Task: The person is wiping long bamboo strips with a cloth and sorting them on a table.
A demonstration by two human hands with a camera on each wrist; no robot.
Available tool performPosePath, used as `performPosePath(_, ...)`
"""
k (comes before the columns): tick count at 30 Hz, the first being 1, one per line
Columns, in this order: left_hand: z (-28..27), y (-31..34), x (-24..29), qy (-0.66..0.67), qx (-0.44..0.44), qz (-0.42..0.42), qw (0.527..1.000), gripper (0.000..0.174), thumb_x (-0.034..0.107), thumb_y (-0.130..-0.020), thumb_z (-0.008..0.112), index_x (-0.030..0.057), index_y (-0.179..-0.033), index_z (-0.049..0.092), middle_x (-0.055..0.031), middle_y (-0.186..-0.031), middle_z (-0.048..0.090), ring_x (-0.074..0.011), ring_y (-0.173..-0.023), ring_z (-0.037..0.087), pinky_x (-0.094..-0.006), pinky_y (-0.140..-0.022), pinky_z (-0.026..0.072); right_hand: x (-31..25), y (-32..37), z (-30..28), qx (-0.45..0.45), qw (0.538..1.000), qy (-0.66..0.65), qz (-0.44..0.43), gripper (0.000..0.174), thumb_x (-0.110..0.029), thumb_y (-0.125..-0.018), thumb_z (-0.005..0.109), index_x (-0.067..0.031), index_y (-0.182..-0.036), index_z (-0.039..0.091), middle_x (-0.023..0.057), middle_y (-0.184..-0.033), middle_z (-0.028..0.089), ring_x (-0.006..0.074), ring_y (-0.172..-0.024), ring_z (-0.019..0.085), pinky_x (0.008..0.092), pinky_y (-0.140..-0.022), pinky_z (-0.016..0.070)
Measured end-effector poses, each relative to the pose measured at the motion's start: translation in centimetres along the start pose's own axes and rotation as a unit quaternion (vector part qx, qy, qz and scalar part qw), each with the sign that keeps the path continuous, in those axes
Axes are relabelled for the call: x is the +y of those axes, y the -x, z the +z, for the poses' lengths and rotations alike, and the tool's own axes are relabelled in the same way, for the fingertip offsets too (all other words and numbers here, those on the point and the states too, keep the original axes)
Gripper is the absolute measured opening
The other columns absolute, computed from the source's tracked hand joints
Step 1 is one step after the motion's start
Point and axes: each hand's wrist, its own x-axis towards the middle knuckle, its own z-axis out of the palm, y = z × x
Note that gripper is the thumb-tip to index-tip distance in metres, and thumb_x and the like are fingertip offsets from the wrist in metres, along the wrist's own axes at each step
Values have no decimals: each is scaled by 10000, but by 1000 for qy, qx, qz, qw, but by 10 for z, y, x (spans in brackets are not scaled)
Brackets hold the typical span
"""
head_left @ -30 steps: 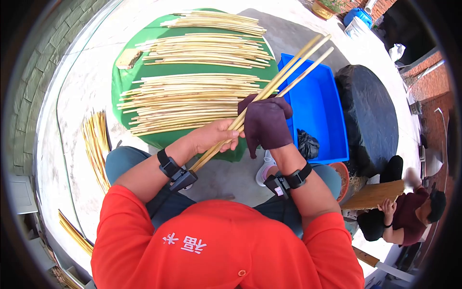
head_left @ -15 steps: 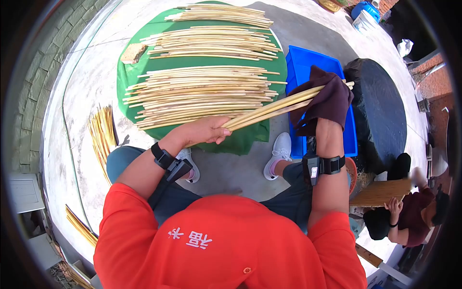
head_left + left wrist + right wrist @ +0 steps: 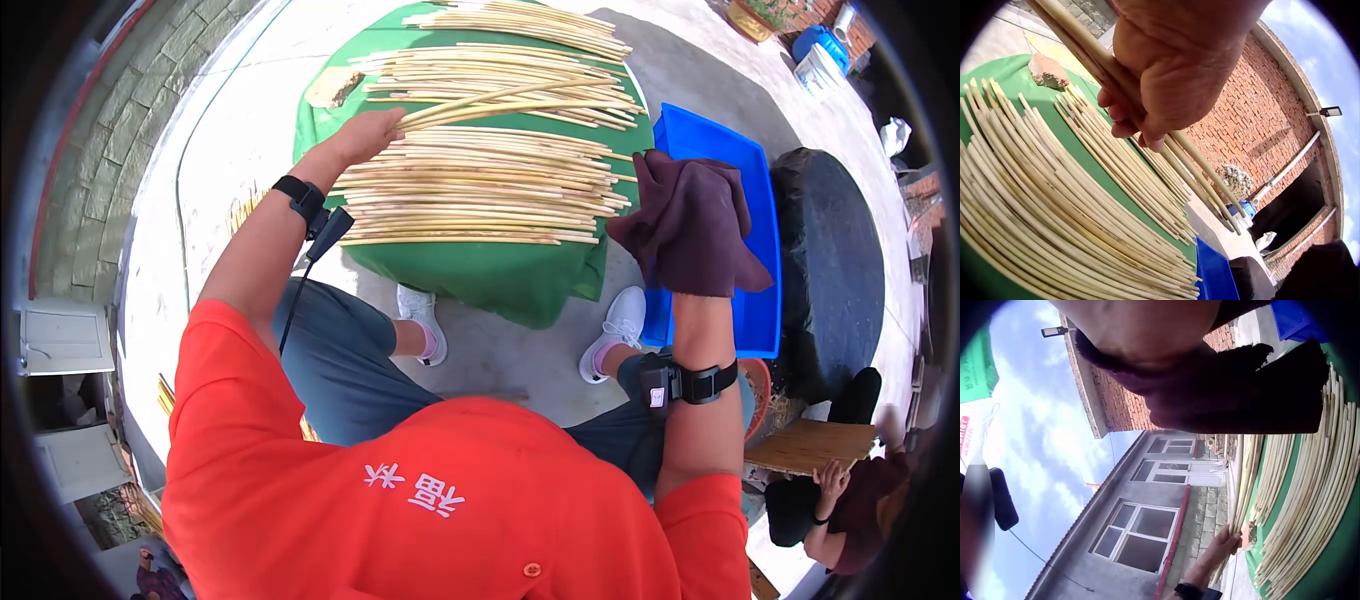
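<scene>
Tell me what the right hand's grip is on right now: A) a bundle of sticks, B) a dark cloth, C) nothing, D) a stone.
B: the right hand grips a dark cloth that drapes over it, while the left hand holds the sticks over the green table.

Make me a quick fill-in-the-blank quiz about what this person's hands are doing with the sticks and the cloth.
1. The left hand grips a few sticks above a ____ table cover.
2. The right hand holds a dark cloth over a ____ tub.
3. Below the table's edge, the person's feet are in ____ shoes.

Missing words: green; blue; white.
</scene>
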Motion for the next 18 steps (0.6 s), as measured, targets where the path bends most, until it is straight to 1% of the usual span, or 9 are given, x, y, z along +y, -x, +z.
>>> performPosePath(1,14,-11,-6,-60,10,23,998,175,183,-885,501,32,-964,462,-147,-736,547,-311,-734,536,-408,-657,419,-7,6,-1,35,999,-25,5,455,-296,-561,687,-108,-970,621,21,-831,587,235,-785,576,339,-734,432)
performPosePath(3,34,-31,-10,-129,-19,23,991,173,179,-855,527,41,-939,465,-187,-877,585,-380,-870,547,-459,-701,435,2,3,45,92,993,-63,-28,410,-270,-578,671,-126,-959,623,26,-854,591,240,-793,571,311,-735,423)
performPosePath(4,43,-37,-14,-126,-21,25,991,173,179,-855,527,41,-939,465,-187,-877,585,-380,-870,547,-459,-701,435,1,5,45,99,975,-196,19,328,-243,-624,658,-109,-921,618,55,-819,581,253,-770,558,315,-720,424)
performPosePath(5,53,-43,-17,-138,-20,41,989,168,175,-851,534,43,-929,465,-181,-874,583,-376,-861,549,-454,-698,438,-1,7,44,103,937,-326,66,248,-216,-669,646,-93,-883,613,84,-784,571,267,-748,544,319,-705,425)
performPosePath(7,69,-52,-22,-152,-32,51,987,151,157,-839,552,46,-899,469,-170,-870,584,-365,-839,557,-446,-699,444,-2,8,43,107,805,-562,157,113,-161,-761,620,-60,-806,602,142,-714,551,294,-704,517,327,-675,427)
performPosePath(8,76,-55,-27,-149,-35,52,987,151,157,-839,552,46,-899,469,-170,-870,584,-365,-839,557,-446,-699,444,4,8,45,104,806,-561,160,113,-161,-761,620,-60,-806,602,142,-714,551,294,-704,517,327,-675,427)
performPosePath(10,89,-59,-39,-127,-48,25,990,162,149,-809,583,55,-901,488,-152,-872,575,-353,-847,558,-430,-717,454,17,7,47,159,937,-301,81,100,-163,-768,610,-76,-813,633,164,-719,569,303,-675,516,331,-624,420)
performPosePath(13,102,-59,-58,-194,-44,69,978,212,151,-776,608,79,-954,518,-126,-911,549,-330,-888,549,-408,-756,459,11,8,32,163,950,-250,94,98,-161,-790,566,-70,-761,589,152,-678,551,306,-659,528,338,-613,419)
performPosePath(18,102,-57,-63,-179,-40,30,983,356,142,-748,628,133,-1091,533,-105,-981,511,-290,-945,525,-390,-815,438,14,5,46,103,955,-265,88,157,-165,-811,524,-67,-689,518,133,-634,510,308,-654,535,361,-600,419)
